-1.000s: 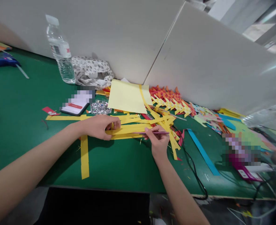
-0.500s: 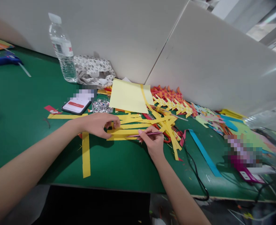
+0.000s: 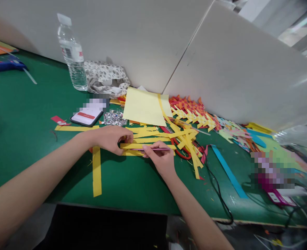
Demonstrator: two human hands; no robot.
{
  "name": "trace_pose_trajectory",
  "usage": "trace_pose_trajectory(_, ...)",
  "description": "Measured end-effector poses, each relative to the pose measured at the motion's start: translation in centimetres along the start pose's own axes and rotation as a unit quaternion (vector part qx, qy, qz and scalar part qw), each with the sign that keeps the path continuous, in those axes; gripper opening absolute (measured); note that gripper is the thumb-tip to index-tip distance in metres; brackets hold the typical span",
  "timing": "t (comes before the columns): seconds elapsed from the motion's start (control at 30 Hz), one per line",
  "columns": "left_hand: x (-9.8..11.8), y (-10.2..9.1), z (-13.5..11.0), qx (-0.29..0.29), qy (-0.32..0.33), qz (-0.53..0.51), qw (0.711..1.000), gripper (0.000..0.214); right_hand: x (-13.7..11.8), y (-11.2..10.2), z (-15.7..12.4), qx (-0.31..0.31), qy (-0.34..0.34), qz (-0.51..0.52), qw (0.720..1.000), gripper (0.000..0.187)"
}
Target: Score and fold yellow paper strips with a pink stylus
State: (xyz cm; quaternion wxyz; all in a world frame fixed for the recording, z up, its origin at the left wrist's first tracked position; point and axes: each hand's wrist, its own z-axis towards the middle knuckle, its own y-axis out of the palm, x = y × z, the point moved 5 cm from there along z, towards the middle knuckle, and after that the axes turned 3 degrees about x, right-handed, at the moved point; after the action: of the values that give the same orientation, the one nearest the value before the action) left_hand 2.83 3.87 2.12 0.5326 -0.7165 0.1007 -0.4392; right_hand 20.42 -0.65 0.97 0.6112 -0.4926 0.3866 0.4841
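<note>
So both hands are on a yellow strip [image 3: 139, 146] lying flat on the green table [image 3: 25, 114]. The left hand [image 3: 110, 139] has its fingers curled and bunched together, with the tips clamped on the strip's left end. The right hand [image 3: 161, 160] is pinching a thin pink tool [image 3: 155, 149] between thumb and fingertips. It's laid almost flat along the strip, with its tip pointing toward the left fingers and nearly reaching them. Can't tell what kind of tool it is, it's too skinny.

Just past the fingers of both hands there's a messy pile of strips [image 3: 184, 137], and red scissors [image 3: 179, 152] sit right beside the right-hand fingers on the outer side. One long loose strip [image 3: 97, 172] runs under the left wrist, back toward the table edge. Further out beyond the left fingers are a phone [image 3: 87, 117], a dish of googly eyes [image 3: 113, 118] and a pale sheet [image 3: 145, 107]. The bottle [image 3: 73, 59] is well beyond those, by the wall. Way off to the right of the right-hand fingers are a blue strip [image 3: 228, 172] and a black cable [image 3: 216, 189].
</note>
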Motion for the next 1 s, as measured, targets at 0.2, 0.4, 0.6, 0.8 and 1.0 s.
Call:
trace_pose_trajectory(0.2,0.0,0.1,0.0,-0.001,-0.001,0.002,1.0,0.033,0.0,-0.4,0.1,0.02,-0.001,0.001,1.0,0.021)
trace_pose_trajectory(0.4,0.2,0.0,0.0,-0.006,-0.004,0.004,1.0,0.033,0.1,-2.1,0.3,0.072,-0.007,0.012,0.997,0.024)
trace_pose_trajectory(0.6,0.3,-0.1,-0.1,-0.006,-0.009,0.0,1.0,0.032,0.1,-4.1,0.4,0.133,-0.026,-0.022,0.99,0.026)
trace_pose_trajectory(0.8,0.3,-0.1,0.0,-0.006,-0.009,0.006,1.0,0.034,-0.5,-3.5,0.2,0.128,-0.045,0.001,0.991,0.025)
trace_pose_trajectory(1.0,0.1,0.0,0.0,-0.003,-0.011,0.016,1.0,0.035,-0.4,0.0,0.0,0.022,0.009,0.036,0.999,0.02)
